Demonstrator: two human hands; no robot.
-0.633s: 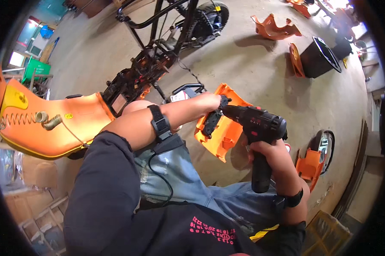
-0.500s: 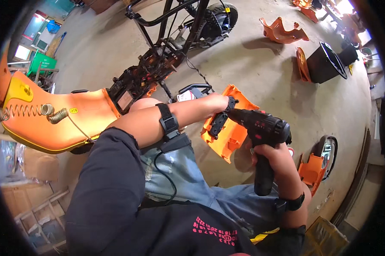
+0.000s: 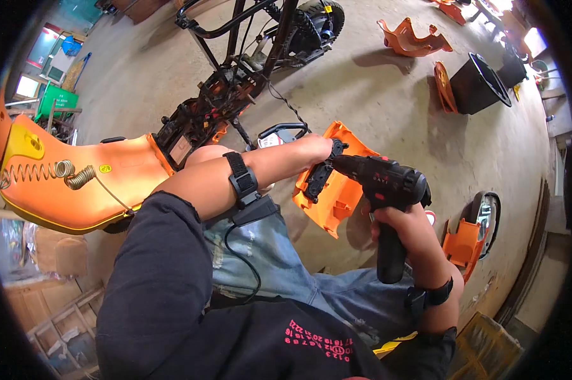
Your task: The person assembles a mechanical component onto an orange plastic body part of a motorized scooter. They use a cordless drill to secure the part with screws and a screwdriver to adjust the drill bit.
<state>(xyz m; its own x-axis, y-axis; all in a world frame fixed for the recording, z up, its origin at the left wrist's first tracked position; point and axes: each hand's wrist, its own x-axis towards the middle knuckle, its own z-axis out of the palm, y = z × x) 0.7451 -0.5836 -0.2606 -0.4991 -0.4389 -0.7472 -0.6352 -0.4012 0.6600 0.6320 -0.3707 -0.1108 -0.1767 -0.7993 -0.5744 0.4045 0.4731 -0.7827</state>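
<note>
Since the earlier frames the orange plastic panel [image 3: 331,183] and both hands sit a little lower and further right in the view, while the grip on drill and panel looks unchanged. The right hand [image 3: 405,229] is closed around the handle of a black cordless drill [image 3: 387,196], fingers wrapped round the grip and the forearm rising from the lower right with a black strap at the wrist. The drill's body lies nearly level, its nose pointing left toward the person's other hand and meeting a black fitting on the panel's face. The left hand [image 3: 314,149] reaches across from the left, forearm stretched out almost straight over the knee, a black band strapped below the elbow with a cable trailing down to the jeans. Its fingers curl over the panel's upper edge, holding it; the fingertips are hidden behind the panel. The panel stands tilted between the two hands, just ahead of the left knee, its lower edge toward the concrete floor [image 3: 374,88].

Left of the left arm lies a large orange body cover [image 3: 77,190] with a coiled spring cable on it. Beyond the left hand stands a stripped black scooter frame [image 3: 235,82]. Further right of the drill, well apart, rest a black bucket [image 3: 476,82] and more orange parts [image 3: 412,38].
</note>
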